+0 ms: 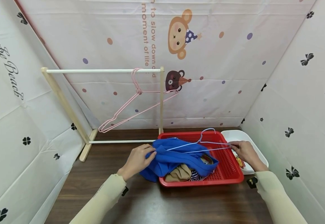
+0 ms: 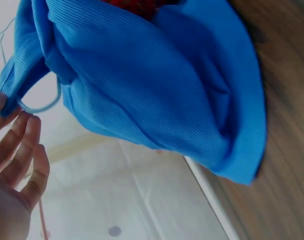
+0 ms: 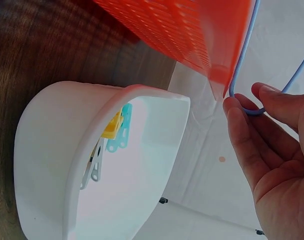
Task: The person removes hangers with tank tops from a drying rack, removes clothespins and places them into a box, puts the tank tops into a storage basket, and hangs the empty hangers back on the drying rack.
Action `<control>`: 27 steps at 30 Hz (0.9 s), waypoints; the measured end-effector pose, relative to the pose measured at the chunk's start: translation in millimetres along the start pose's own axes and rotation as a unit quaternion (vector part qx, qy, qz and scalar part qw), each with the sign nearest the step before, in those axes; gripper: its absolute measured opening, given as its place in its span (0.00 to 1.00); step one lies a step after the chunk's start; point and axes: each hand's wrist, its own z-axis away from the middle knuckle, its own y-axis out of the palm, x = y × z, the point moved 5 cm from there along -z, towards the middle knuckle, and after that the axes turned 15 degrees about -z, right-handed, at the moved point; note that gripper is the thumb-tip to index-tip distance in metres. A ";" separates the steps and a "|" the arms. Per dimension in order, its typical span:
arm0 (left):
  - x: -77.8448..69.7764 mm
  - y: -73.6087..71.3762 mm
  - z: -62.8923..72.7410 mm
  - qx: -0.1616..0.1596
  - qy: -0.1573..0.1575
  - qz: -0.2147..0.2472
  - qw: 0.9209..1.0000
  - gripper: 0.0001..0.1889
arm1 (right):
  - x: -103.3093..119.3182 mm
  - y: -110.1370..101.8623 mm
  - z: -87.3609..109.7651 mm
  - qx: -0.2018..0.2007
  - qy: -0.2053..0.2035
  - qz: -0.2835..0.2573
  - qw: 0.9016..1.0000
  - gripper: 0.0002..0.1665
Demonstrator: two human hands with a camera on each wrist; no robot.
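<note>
A blue ribbed garment [image 1: 168, 158] is draped over the left part of a red basket [image 1: 201, 183], its lower end hanging past the rim onto the table. My left hand [image 1: 138, 160] pinches the garment near its left end; in the left wrist view, the curved end of a light-blue wire hanger [image 2: 44, 107] shows in an opening of the fabric at the fingertips. The same hanger [image 1: 199, 142] reaches out of the garment to the right, hook up. Between thumb and fingers, my right hand [image 3: 276, 145] pinches its bare right end, above the basket's right side.
A rack with a white top bar [image 1: 95, 71] stands behind left, with pink hangers [image 1: 138, 91] on it. Right of the basket is a white tub [image 3: 47, 150] with clothespins [image 3: 112, 127] inside. A beige garment [image 1: 179, 173] and a striped one [image 1: 195, 176] lie in the basket.
</note>
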 end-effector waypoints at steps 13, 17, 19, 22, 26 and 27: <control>24.4 13.7 32.2 0.013 -0.010 0.007 1.000 0.06 | 1.1 0.3 1.5 -0.002 0.013 -0.005 1.000 0.15; 25.9 26.8 38.0 0.040 -0.008 0.003 0.999 0.05 | 1.3 -0.9 2.1 -0.004 0.015 -0.003 1.000 0.15; 25.2 32.7 38.6 0.057 -0.008 0.012 0.998 0.05 | 1.4 -1.2 2.7 -0.004 0.018 -0.003 1.000 0.16; 23.4 40.1 37.9 0.079 -0.010 0.028 0.996 0.05 | 2.5 -1.2 3.9 -0.004 0.021 -0.005 1.000 0.15; 21.7 50.2 37.6 0.096 -0.014 0.036 0.995 0.04 | 4.4 -0.8 5.5 -0.004 0.018 -0.009 1.000 0.15; 21.5 52.2 37.7 0.098 -0.016 0.038 0.994 0.05 | 5.1 -0.7 5.9 -0.003 0.015 -0.011 1.000 0.15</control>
